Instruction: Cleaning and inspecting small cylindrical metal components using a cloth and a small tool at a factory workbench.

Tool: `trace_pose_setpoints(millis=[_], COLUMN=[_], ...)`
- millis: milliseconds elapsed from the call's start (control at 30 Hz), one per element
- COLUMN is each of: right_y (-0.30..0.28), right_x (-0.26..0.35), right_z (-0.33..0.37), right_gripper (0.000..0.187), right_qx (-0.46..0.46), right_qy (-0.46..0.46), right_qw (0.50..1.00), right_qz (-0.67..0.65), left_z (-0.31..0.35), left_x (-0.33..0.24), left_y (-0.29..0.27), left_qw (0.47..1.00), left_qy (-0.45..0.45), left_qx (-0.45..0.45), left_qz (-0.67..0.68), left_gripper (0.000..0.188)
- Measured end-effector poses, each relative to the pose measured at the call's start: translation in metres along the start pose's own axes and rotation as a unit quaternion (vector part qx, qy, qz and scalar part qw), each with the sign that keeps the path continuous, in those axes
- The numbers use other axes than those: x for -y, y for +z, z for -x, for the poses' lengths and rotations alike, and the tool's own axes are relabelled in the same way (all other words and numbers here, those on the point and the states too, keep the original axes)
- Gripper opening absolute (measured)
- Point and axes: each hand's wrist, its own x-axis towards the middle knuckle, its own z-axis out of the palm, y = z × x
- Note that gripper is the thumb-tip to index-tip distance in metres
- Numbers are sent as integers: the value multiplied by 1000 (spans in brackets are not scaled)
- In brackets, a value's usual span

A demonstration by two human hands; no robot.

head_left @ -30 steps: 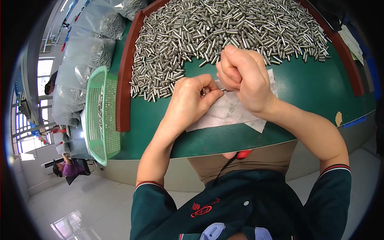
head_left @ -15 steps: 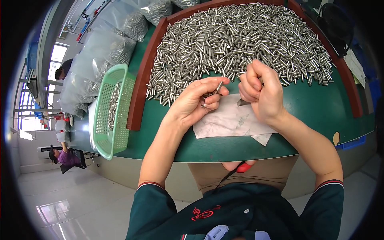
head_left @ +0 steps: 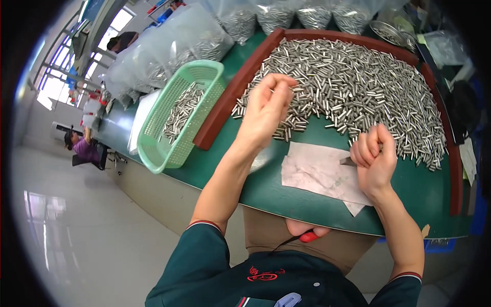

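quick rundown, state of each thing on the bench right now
left hand: raised over the pile's edge, fingers loosely curled
right hand: fist closed on a small metal tool
metal pins: heaped loose
green basket: partly filled with pins
paper sheet: flat, creased

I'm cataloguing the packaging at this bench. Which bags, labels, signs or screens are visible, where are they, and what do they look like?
Clear plastic bags: far left of the table behind the green basket, bulging, holding silvery metal pins.
More clear bags: along the far edge beyond the red-framed tray, same silvery contents.
No readable labels, signs or screens can be made out.
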Motion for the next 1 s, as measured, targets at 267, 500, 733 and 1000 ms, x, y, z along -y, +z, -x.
trace_pose_setpoints(millis=[267, 500, 733, 1000], right_y=[8, 2, 3, 1], right_x=[-2, 1, 0, -1], right_z=[2, 1, -6, -4], right_gripper=[41, 41, 40, 39], right_qx=[15, 2, 29, 18], right_qy=[14, 8, 7, 1], right_qw=[1000, 1000, 1000, 1000], right_qz=[13, 14, 6, 11], left_z=[-6, -13, 5, 0], left_x=[-26, 8, 32, 57], left_y=[-118, -29, 14, 30], left_qw=[583, 776, 811, 808], left_qy=[166, 353, 292, 270], left_qx=[-357, -87, 57, 94], left_qz=[-711, -515, -503, -515], left_gripper=[26, 18, 7, 13])
